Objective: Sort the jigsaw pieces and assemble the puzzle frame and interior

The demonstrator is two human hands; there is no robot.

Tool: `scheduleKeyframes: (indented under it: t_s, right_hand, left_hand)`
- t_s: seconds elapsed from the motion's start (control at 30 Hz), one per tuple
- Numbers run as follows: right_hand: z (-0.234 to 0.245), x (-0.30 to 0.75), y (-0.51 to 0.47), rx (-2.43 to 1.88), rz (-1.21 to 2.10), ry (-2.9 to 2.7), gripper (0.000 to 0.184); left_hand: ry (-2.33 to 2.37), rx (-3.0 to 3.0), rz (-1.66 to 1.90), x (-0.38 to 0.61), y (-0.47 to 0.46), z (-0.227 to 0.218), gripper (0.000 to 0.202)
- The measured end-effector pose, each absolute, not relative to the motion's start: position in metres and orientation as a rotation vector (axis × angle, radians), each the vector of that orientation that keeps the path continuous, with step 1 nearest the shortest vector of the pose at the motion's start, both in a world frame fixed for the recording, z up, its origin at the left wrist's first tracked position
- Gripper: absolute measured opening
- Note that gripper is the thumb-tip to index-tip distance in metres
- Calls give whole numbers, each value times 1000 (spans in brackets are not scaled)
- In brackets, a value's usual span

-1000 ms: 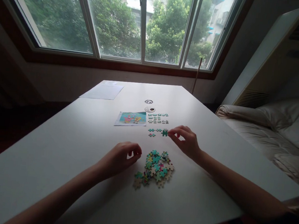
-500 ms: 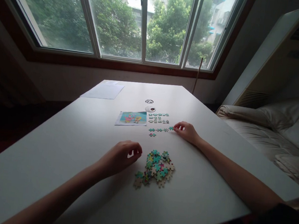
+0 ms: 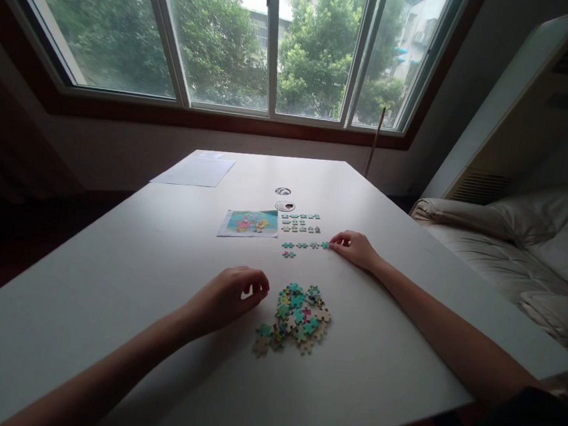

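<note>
At the right end of a row of laid-out pieces, my right hand point(image 3: 353, 248) pinches the edge of a teal puzzle piece point(image 3: 326, 245), which lies at table level. More puzzle pieces point(image 3: 302, 245) stand to its left in that row, with others in rows beyond. My left hand point(image 3: 236, 294) rests on its side just left of a loose heap of jigsaw pieces point(image 3: 296, 318). Its fingers curl toward the thumb, nearly meeting at the tips; whether anything is between them is hidden. Left of the rows lies a picture sheet point(image 3: 249, 224) with cartoon figures.
Two small round items point(image 3: 285, 206) lie beyond the rows on the white table point(image 3: 159, 261). White paper point(image 3: 195, 171) is at the far left corner. A pale sofa point(image 3: 493, 233) stands to the right, and a window point(image 3: 268, 112) is behind the table.
The view has shifted very slightly. Both hands keep their places, and the teal puzzle piece stays at my right fingertips.
</note>
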State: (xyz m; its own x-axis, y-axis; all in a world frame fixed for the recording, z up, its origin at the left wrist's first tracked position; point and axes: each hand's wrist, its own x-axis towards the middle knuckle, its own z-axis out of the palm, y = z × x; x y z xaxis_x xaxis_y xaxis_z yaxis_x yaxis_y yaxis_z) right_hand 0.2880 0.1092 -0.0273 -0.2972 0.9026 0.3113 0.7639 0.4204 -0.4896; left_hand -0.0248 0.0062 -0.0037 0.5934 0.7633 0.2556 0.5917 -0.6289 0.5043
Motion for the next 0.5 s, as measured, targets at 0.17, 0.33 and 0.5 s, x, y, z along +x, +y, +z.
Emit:
scheduleKeyframes:
  t_s: [0.17, 0.33, 0.5]
  right_hand:
    - [-26, 285, 107, -1412, 332, -2097, 19]
    - [-30, 282, 107, -1338, 323, -2122, 19]
    - [-32, 283, 108, -1324, 316, -2144, 18]
  left_hand:
    - [1098, 2458, 630, -24, 7, -4, 11]
    - [1098, 2453, 628, -22, 7, -3, 11]
    - [1096, 2450, 625, -22, 6, -2, 11]
